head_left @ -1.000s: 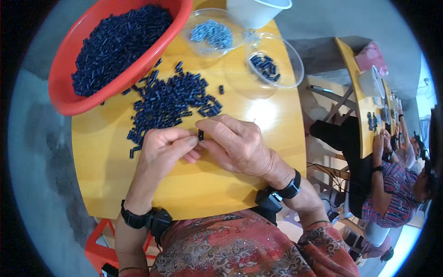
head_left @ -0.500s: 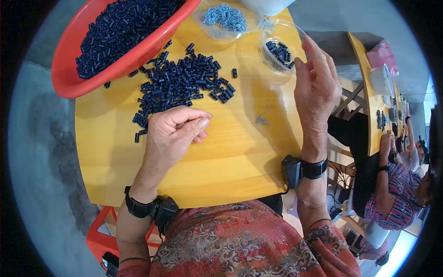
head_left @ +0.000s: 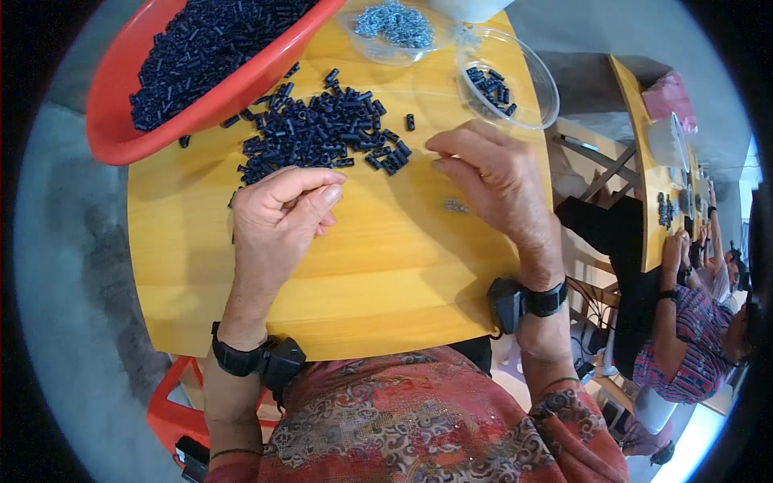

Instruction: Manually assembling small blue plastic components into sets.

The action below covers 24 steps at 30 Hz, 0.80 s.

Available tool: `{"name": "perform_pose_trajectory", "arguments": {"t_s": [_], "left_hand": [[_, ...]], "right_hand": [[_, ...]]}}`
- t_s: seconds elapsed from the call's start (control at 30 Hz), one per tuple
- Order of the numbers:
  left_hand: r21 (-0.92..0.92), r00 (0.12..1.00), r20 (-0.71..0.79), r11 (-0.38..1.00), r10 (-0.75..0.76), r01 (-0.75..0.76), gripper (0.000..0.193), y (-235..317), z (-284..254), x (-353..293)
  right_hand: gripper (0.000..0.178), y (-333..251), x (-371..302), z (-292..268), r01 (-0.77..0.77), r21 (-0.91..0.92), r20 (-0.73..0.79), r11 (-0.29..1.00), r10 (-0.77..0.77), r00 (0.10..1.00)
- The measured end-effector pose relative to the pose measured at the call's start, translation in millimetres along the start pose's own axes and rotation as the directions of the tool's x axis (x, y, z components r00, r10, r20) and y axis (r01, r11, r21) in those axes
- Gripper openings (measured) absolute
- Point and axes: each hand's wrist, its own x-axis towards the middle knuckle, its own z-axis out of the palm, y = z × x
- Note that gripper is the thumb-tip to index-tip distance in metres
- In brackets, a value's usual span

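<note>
My left hand [head_left: 278, 217] hovers at the near edge of a loose pile of small black plastic tube-like parts [head_left: 310, 133], its thumb and fingers pressed together. Whatever it may hold is hidden. To its right, my right hand [head_left: 503, 179] is over the table with thumb and forefinger a little apart and no object visible between them. Close by its thumb lies a little cluster of small silvery metal pieces [head_left: 456, 205], likely screws. Beyond the right hand stands a clear round plastic bowl [head_left: 550, 101] with several black parts [head_left: 491, 87] inside.
A large red basin [head_left: 113, 137] full of black parts leans in at the far left. Another clear bowl [head_left: 394, 55] holds many silvery metal pieces, near a white container [head_left: 471, 8]. The yellow table [head_left: 386, 306] ends before my body. People [head_left: 684, 338] sit at another table on the right.
My right hand has come back from the clear bowl toward the small metal pieces. My left hand has shifted slightly left and stays pinched.
</note>
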Motion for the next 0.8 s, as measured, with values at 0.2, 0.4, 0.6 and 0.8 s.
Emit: {"name": "perform_pose_trajectory", "arguments": {"t_s": [0.2,0.4,0.6,0.8], "left_hand": [[0.089,0.998,0.039,0.995,-0.044,0.04,0.007,5.8,8.2,-1.3],[0.122,0.999,0.045,0.992,-0.02,0.014,0.006,-1.4,6.3,-1.3],[0.189,0.998,0.065,0.982,-0.023,0.01,0.006,-1.9,6.8,-2.6],[0.344,0.981,0.085,0.918,0.177,-0.195,0.01,-10.4,10.4,-1.4]], "right_hand": [[0.019,-14.6,2.5,33.0,0.064,-0.034,-0.018,0.997,-0.064,0.998],[0.014,-11.6,0.9,42.0,0.087,-0.132,-0.001,0.987,-0.087,0.996],[0.01,-18.6,-2.2,42.6,0.125,-0.137,0.022,0.983,-0.123,0.992],[0.017,-21.2,-3.6,47.2,0.119,-0.093,0.122,0.988,-0.108,0.987]]}}
